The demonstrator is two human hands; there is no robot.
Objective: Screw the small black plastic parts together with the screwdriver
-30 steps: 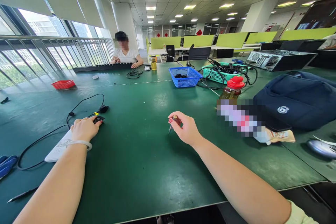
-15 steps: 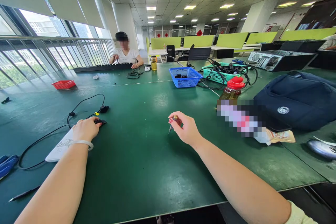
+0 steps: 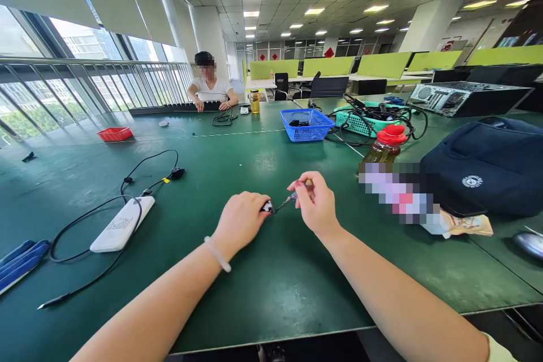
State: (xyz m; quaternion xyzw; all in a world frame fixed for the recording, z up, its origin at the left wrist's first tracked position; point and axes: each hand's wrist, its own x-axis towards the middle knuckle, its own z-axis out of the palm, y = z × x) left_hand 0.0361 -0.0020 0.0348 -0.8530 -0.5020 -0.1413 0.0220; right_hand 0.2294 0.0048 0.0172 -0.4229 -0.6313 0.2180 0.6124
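Note:
My left hand is closed on a small black-and-white part near the middle of the table, most of it hidden by the fingers. In my right hand is a screwdriver, its brownish handle end showing above the fingers. Its thin shaft slants down to the left and meets the small part or ends right beside it; I cannot tell whether they touch. Left of my hands lies a white power bank-like block with a black cable.
Blue gloves lie at the left edge. Farther back are a red tray, a blue basket and a green basket heaped with cables. A red-lidded bottle and dark bag stand right. Another person sits opposite.
My left hand has moved right from beside the white block to the table's middle, bringing the small part. My right hand has brought the screwdriver's tip to it.

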